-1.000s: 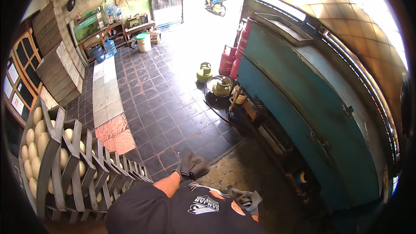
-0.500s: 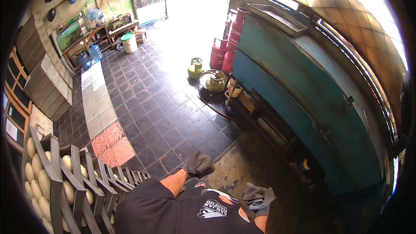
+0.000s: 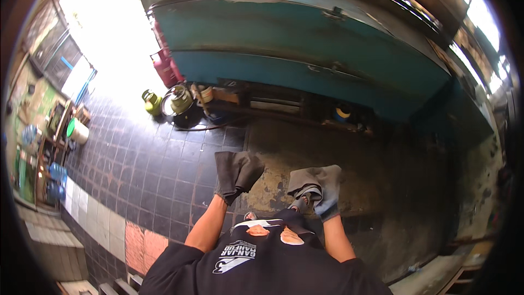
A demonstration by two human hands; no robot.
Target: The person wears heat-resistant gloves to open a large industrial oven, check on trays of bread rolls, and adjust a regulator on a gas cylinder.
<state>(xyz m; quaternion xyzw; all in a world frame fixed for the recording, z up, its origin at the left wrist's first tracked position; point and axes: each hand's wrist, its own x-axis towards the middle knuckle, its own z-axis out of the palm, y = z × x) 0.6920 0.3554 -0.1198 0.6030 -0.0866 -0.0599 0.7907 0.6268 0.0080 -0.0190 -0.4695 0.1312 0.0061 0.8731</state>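
In front of my body, my left hand (image 3: 231, 191) wears a dark grey glove and has a folded dark grey cloth (image 3: 240, 168) in it. The cloth covers most of its fingers. Level with it on the right, my right hand (image 3: 327, 205), in a grey-blue glove, grips a lighter grey cloth (image 3: 319, 179) that is bunched and hangs over the fingers. A gap of worn floor shows between the two cloths.
Across the far side runs a long blue-green metal cabinet (image 3: 245, 71). By its left end stand red gas cylinders (image 3: 164, 68), a green gas cylinder (image 3: 152, 102) and another on a round dark stand (image 3: 188, 117). A white bucket (image 3: 77, 131) is far left.
My view has swung right, so the cabinet now lies straight ahead and the egg racks have left the picture. Both hands have come forward, still with their cloths.
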